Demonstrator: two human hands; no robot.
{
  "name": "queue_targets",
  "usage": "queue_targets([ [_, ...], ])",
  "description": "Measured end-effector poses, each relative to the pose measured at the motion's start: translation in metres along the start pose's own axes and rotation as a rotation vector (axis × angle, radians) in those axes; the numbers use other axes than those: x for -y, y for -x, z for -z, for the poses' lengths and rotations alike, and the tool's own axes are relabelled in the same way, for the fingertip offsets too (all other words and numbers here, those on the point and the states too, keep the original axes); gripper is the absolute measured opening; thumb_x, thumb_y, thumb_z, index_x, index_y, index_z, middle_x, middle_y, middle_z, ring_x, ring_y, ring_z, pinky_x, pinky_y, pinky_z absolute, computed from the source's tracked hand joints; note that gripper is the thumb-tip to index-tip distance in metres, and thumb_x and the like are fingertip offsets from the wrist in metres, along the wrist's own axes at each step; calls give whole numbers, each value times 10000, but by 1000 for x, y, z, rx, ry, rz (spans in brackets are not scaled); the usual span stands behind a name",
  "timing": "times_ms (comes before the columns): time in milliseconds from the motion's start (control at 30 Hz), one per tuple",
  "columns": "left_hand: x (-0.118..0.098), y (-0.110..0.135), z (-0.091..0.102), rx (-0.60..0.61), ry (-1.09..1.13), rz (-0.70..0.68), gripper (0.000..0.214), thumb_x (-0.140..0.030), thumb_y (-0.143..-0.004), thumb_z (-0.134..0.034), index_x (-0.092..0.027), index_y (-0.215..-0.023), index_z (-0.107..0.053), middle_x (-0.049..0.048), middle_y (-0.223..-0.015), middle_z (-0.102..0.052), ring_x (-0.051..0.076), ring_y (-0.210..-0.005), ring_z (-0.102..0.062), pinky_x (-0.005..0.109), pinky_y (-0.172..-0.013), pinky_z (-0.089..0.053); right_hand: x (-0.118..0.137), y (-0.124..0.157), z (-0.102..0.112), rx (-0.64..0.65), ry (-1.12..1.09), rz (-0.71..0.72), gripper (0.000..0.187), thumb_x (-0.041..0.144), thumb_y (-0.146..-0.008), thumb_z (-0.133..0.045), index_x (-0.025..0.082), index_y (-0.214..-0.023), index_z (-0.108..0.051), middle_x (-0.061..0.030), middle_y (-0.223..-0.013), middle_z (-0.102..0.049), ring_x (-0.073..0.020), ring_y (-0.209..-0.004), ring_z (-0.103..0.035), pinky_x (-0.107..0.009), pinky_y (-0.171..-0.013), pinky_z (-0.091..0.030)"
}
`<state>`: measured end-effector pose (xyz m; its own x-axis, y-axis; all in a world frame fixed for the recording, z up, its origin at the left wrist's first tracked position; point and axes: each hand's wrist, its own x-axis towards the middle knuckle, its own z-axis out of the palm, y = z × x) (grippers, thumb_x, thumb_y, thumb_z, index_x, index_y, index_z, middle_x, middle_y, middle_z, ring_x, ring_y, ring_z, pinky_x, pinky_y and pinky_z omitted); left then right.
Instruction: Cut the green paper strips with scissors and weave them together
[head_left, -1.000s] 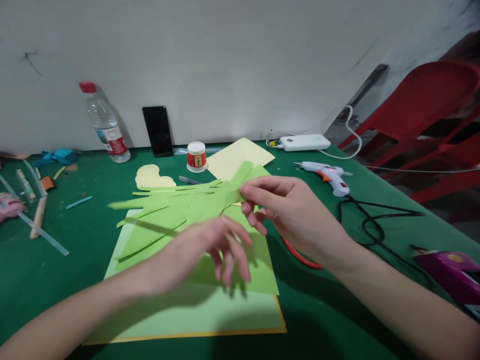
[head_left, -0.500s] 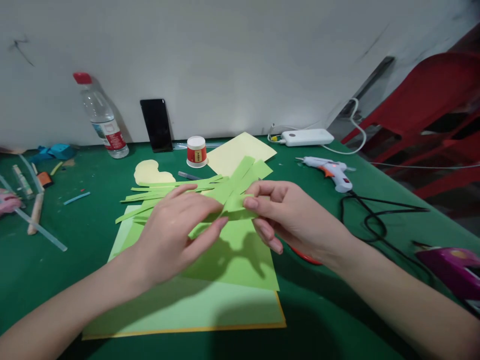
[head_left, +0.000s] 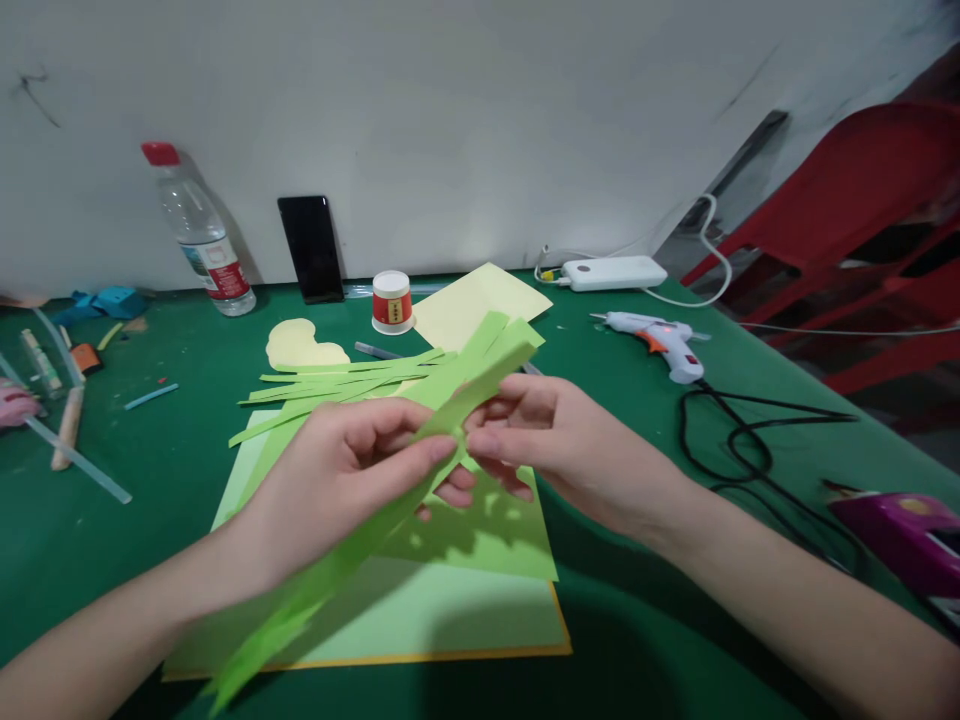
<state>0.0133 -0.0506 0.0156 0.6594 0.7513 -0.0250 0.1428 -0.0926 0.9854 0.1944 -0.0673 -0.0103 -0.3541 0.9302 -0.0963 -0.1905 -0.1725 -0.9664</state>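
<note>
Both hands meet above a stack of green paper sheets [head_left: 480, 560] on the green table [head_left: 150, 500]. My left hand [head_left: 352, 470] pinches a long green paper strip [head_left: 420, 450] that slants from lower left to upper right. My right hand [head_left: 540, 440] grips the same strip beside the left fingers. Several more cut green strips [head_left: 330, 385] fan out to the left behind the hands.
A water bottle [head_left: 196, 235], black phone [head_left: 311, 248] and small red-and-white jar [head_left: 392, 300] stand at the back. Pale yellow paper [head_left: 469, 300], a glue gun [head_left: 660, 343] with black cable [head_left: 750, 450], a power bank [head_left: 615, 273], a purple tool [head_left: 900, 535], glue sticks [head_left: 67, 450] and a red chair [head_left: 847, 230] surround the work.
My left hand came up from the sheet and took hold of a strip beside my right hand. The strip now hangs lifted, slanting down toward the lower left.
</note>
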Motion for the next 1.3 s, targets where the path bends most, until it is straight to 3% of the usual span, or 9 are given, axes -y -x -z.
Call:
queue_targets([
  [133, 7, -5, -4, 44, 237, 84, 95, -212, -824, -567, -166, -808, -648, -16, -752, -713, 96, -712, -670, 140, -607, -535, 1, 0, 0, -43, -166, -32, 118, 212, -702, -679, 150, -777, -611, 46, -568, -531, -20, -459, -442, -113, -390, -347],
  [233, 13, -9, -6, -17, 194, 76, 114, -252, -813, -585, -168, -782, -656, -14, -746, -705, 93, -691, -658, 145, -601, -518, 2, 0, -1, -120, -253, -20, 167, 245, -699, -684, 162, -808, -589, 60, -573, -498, -24, -469, -433, -120, -388, -319],
  [367, 18, -10, -8, -111, 87, 69, 171, -303, -802, -596, -150, -738, -641, -18, -672, -666, 77, -618, -619, 146, -581, -480, 2, -2, -3, -79, -189, -113, 235, 291, -662, -709, 165, -798, -564, 49, -582, -507, -48, -511, -491, -132, -390, -261],
  [533, 22, -13, -8, -177, 235, 31, 114, -301, -794, -609, -200, -847, -618, -59, -637, -641, 60, -586, -596, 137, -535, -448, -1, -4, -4, -69, -104, -176, 203, 329, -675, -693, 175, -730, -573, 44, -621, -521, -39, -511, -436, -150, -396, -219],
  [700, 22, -13, -9, -117, 122, 100, 155, -306, -780, -617, -152, -771, -623, -2, -691, -682, 105, -618, -624, 190, -564, -462, -4, -2, -4, -167, 33, -44, 167, 309, -696, -677, 166, -719, -594, 33, -598, -543, -50, -506, -456, -193, -452, -280],
  [800, 21, -11, -13, -82, 68, 157, 220, -339, -756, -630, -144, -679, -563, 31, -691, -697, 167, -661, -659, 235, -558, -473, -3, -5, 1, -246, 35, 25, 164, 265, -655, -702, 154, -684, -586, 68, -526, -447, -29, -449, -355, -192, -435, -260],
  [967, 26, -5, -21, 50, -61, 113, 416, -327, -752, -622, -172, -483, -344, 33, -572, -658, 174, -583, -644, 213, -413, -344, 0, -21, 22, -328, -54, 60, 298, 257, -616, -731, 157, -565, -455, 85, -469, -348, -24, -418, -320, -188, -397, -182],
  [1167, 31, 4, -25, 354, -316, -206, 410, -258, -807, -572, -165, -469, -360, -20, -452, -547, 57, -377, -419, 223, -376, -230, -1, -39, 55, -446, -59, 134, 313, 296, -622, -729, 151, -586, -453, 60, -526, -432, 0, -354, -306, -205, -366, -115],
  [1300, 32, 8, -30, 596, -479, -363, 432, -235, -820, -558, -181, -496, -277, -40, -425, -451, 73, -399, -383, 255, -417, -252, -5, -41, 60, -459, -72, 144, 257, 273, -632, -721, 150, -625, -496, 59, -498, -451, 0, -341, -307, -192, -351, -115],
])
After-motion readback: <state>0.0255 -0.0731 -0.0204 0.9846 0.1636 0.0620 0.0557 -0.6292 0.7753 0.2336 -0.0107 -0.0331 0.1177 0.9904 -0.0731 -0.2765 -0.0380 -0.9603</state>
